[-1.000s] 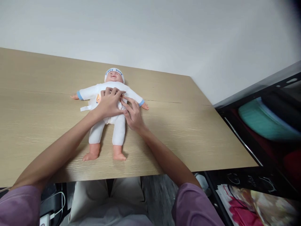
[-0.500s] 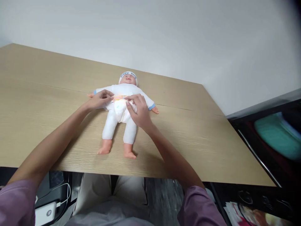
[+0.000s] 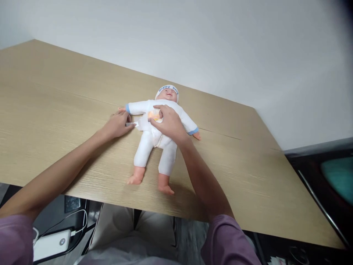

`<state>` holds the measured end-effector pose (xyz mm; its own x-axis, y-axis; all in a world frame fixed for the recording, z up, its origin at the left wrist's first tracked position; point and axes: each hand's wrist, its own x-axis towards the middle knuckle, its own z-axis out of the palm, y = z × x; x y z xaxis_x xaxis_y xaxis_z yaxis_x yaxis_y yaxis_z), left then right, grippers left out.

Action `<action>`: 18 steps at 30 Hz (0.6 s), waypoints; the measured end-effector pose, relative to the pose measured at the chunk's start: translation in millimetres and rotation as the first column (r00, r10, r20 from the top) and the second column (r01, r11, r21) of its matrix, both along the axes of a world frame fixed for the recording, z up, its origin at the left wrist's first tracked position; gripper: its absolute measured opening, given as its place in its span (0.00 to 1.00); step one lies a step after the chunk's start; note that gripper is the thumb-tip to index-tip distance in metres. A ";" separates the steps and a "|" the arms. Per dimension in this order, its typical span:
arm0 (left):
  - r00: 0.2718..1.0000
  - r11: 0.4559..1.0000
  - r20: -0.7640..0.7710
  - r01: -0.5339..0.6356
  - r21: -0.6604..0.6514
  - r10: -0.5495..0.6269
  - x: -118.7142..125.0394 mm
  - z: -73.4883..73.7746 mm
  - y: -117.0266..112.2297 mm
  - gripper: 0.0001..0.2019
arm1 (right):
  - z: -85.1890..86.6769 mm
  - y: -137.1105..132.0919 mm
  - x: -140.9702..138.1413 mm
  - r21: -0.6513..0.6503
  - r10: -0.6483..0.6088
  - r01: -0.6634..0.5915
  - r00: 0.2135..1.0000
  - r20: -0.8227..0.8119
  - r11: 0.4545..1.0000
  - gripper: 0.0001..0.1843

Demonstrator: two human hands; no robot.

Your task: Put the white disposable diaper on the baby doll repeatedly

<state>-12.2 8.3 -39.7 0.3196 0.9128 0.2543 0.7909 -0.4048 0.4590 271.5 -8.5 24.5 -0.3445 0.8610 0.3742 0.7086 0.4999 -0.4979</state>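
A baby doll (image 3: 143,147) lies on its back on the table, head away from me, in white clothes with blue cuffs and a white cap with blue lettering. Around its hips is a white diaper (image 3: 157,138) with an orange print at the waist. My left hand (image 3: 117,123) is closed on the diaper's side tab (image 3: 135,124), stretched out to the left of the doll. My right hand (image 3: 169,121) rests over the diaper's front waist, thumb and forefinger spread apart around the orange print. It covers part of the doll's belly.
The wooden table (image 3: 68,110) reaches back to a pale wall (image 3: 193,44). Below its near edge at left are a white power bank (image 3: 52,243) and a cable on a black surface. Dark furniture with a teal object (image 3: 338,176) stands at right.
My left hand has moved off the doll's waist, drawing the side tab out to the left. My right hand stays at the front waist, its fingers spread wider. The view has shifted.
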 end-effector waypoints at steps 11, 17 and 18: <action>0.881 0.898 0.471 0.172 -0.406 0.045 16.4 50.2 11.6 0.24 | -5.8 5.5 -2.0 -0.047 -0.016 0.016 1.000 -0.003 0.999 0.34; 0.831 0.880 0.554 0.293 -0.375 -0.040 78.6 61.9 8.1 0.26 | -12.1 14.3 -0.1 -0.004 0.021 -0.021 1.000 0.019 1.000 0.42; 0.829 0.879 0.557 0.306 -0.366 -0.056 84.8 61.3 8.5 0.28 | -12.2 14.8 -0.3 -0.006 0.017 -0.017 1.000 0.024 1.000 0.42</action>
